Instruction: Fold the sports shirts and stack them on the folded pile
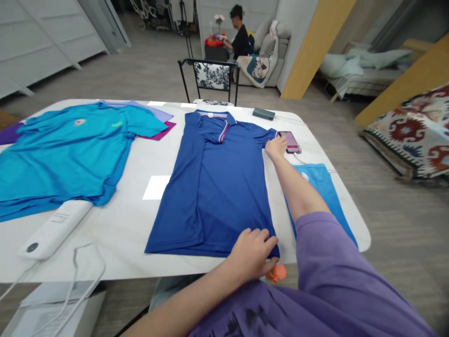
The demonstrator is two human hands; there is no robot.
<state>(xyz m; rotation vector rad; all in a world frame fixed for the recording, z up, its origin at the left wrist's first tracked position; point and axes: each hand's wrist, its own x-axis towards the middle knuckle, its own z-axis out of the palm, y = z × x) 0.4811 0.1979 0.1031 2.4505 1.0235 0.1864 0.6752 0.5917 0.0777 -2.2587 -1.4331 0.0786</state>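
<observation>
Shirt (233, 178): dark blue, short-sleeved, collared, red/white striped trim. Lying on white table (133, 234), collar at far end, hem toward near edge. Left side as viewed is folded inward lengthwise, making a long straight layer edge. Right side unfolded, sleeve angled outward. Body mostly flat, light creases, soft wrinkles near the hem.

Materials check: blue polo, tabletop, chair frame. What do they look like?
Polo: thin, smooth knit with a faint sheen and soft creases; likely polyester, cotton blend possible.
Tabletop: hard, glossy white, faintly veined, with sharp light reflections; stone, glass or laminate, can't tell which.
Chair frame: slim black bars, probably painted metal; black plastic not ruled out.
</observation>
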